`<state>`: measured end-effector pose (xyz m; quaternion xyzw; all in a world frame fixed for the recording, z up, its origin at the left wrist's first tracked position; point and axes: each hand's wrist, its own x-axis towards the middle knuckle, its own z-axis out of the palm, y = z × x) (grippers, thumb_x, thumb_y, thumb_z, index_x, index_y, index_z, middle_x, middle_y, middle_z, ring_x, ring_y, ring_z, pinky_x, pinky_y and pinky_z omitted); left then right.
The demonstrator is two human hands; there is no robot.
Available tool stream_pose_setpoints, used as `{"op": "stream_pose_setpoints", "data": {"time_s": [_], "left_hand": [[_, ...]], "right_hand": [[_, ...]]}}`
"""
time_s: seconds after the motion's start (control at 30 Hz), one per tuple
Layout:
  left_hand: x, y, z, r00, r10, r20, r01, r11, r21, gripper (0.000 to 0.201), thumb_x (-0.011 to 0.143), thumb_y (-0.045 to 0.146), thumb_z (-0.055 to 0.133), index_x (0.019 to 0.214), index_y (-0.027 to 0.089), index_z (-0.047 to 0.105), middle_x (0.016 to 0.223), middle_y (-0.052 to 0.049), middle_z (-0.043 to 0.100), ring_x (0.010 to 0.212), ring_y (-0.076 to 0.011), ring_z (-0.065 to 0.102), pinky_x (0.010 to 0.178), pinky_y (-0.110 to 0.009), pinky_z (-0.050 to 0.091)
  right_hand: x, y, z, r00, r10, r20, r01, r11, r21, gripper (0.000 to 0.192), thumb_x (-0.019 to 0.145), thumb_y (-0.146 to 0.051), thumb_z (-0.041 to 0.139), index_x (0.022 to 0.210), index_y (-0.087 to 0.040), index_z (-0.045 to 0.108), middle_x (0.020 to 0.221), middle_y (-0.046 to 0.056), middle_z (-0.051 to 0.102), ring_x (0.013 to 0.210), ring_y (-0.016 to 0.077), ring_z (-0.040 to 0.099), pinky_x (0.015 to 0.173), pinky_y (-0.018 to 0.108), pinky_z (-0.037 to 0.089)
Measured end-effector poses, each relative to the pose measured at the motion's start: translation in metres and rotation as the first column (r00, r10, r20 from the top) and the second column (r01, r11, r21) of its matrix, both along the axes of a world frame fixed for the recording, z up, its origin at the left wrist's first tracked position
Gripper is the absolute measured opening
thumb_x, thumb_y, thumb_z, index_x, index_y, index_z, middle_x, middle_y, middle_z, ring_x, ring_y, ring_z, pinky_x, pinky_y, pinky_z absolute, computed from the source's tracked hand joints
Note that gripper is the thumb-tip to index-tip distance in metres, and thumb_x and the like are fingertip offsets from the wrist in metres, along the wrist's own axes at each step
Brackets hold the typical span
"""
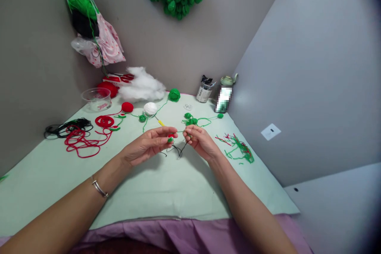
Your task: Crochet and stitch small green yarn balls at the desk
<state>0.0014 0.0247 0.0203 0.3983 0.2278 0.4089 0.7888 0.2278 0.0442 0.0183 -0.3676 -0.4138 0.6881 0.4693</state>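
Left hand (149,143) pinches small red-green crochet piece (170,137) at fingertips, above desk (166,186) centre. Right hand (200,139) pinches green yarn strand (179,131) running to piece; whether it also holds needle, cannot tell. Black thread ends (177,151) dangle beneath. Risks: strand slipping from pinch, loosening stitch; dangling ends snagging; piece dropping among green yarn scraps (239,149) close at right.
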Motion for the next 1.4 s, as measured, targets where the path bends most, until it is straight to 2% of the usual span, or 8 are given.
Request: {"op": "stream_pose_setpoints", "data": {"time_s": [0.53, 0.63, 0.73, 0.87, 0.97, 1.1, 1.27, 1.4], "left_hand": [[0.003, -0.007, 0.004, 0.978, -0.201, -0.064, 0.206, 0.975, 0.083, 0.02, 0.076, 0.025, 0.084, 0.092, 0.018, 0.077, 0.098, -0.005, 0.07, 0.073, -0.0093, 0.061, 0.071, -0.023, 0.051], [0.003, -0.006, 0.002, 0.99, -0.136, -0.034, 0.138, 0.989, 0.054, 0.021, 0.074, 0.021, 0.085, 0.092, 0.017, 0.076, 0.095, -0.004, 0.072, 0.073, -0.0089, 0.065, 0.072, -0.02, 0.053], [0.004, -0.001, 0.0, 1.0, 0.024, -0.002, -0.024, 1.0, -0.008, 0.021, 0.077, 0.015, 0.082, 0.097, 0.018, 0.076, 0.1, -0.003, 0.074, 0.083, -0.0107, 0.071, 0.08, -0.019, 0.057], [0.004, 0.006, -0.003, 0.963, 0.265, 0.038, -0.263, 0.963, -0.058, 0.021, 0.086, 0.01, 0.07, 0.105, 0.018, 0.074, 0.117, -0.005, 0.074, 0.109, -0.0138, 0.071, 0.099, -0.021, 0.055], [0.002, 0.01, -0.004, 0.935, 0.349, 0.063, -0.346, 0.937, -0.052, 0.021, 0.089, 0.01, 0.066, 0.108, 0.017, 0.073, 0.124, -0.006, 0.072, 0.117, -0.0149, 0.068, 0.106, -0.023, 0.053], [0.003, 0.009, -0.004, 0.933, 0.357, 0.045, -0.355, 0.934, -0.034, 0.023, 0.09, 0.01, 0.066, 0.112, 0.015, 0.072, 0.127, -0.009, 0.071, 0.121, -0.0173, 0.066, 0.109, -0.026, 0.051], [0.007, 0.005, -0.005, 0.954, 0.3, -0.008, -0.3, 0.954, 0.012, 0.025, 0.089, 0.014, 0.069, 0.114, 0.014, 0.07, 0.128, -0.01, 0.071, 0.123, -0.0198, 0.066, 0.113, -0.031, 0.048], [0.009, 0.004, -0.01, 0.952, 0.298, -0.077, -0.29, 0.952, 0.092, 0.028, 0.087, 0.021, 0.074, 0.114, 0.016, 0.067, 0.119, -0.009, 0.074, 0.116, -0.0193, 0.068, 0.11, -0.035, 0.049]], "right_hand": [[-0.003, -0.001, -0.003, 0.999, 0.006, 0.033, -0.007, 1.0, 0.011, 0.03, 0.068, -0.034, 0.088, 0.081, -0.016, 0.067, 0.074, 0.0, 0.067, 0.061, 0.0069, 0.054, 0.056, 0.019, 0.041], [-0.003, -0.001, -0.002, 1.0, 0.005, 0.03, -0.006, 1.0, 0.016, 0.029, 0.069, -0.033, 0.087, 0.081, -0.016, 0.067, 0.074, 0.001, 0.067, 0.061, 0.007, 0.053, 0.056, 0.02, 0.042], [-0.002, 0.0, -0.002, 1.0, -0.016, 0.022, 0.016, 1.0, 0.012, 0.03, 0.069, -0.034, 0.087, 0.082, -0.016, 0.067, 0.075, 0.001, 0.067, 0.062, 0.0068, 0.053, 0.056, 0.02, 0.042], [0.002, 0.004, -0.003, 0.991, -0.133, 0.008, 0.133, 0.991, 0.015, 0.031, 0.067, -0.033, 0.087, 0.082, -0.016, 0.067, 0.077, 0.0, 0.066, 0.062, 0.0069, 0.053, 0.055, 0.02, 0.042], [0.007, 0.008, -0.005, 0.975, -0.221, 0.0, 0.221, 0.975, 0.03, 0.03, 0.066, -0.033, 0.088, 0.081, -0.017, 0.067, 0.077, 0.0, 0.064, 0.063, 0.0073, 0.053, 0.055, 0.021, 0.041], [0.007, 0.005, -0.004, 0.961, -0.265, 0.082, 0.252, 0.957, 0.147, 0.025, 0.071, -0.035, 0.084, 0.081, -0.018, 0.07, 0.077, -0.001, 0.061, 0.066, 0.0085, 0.051, 0.06, 0.023, 0.041], [-0.006, -0.012, 0.004, 0.941, -0.224, 0.255, 0.122, 0.924, 0.363, 0.017, 0.08, -0.036, 0.078, 0.081, -0.02, 0.071, 0.069, -0.001, 0.056, 0.063, 0.0113, 0.048, 0.062, 0.028, 0.039], [-0.013, -0.022, 0.008, 0.905, -0.218, 0.366, 0.036, 0.895, 0.444, 0.016, 0.083, -0.036, 0.074, 0.082, -0.02, 0.072, 0.069, 0.0, 0.058, 0.061, 0.0126, 0.048, 0.061, 0.029, 0.04]]}}
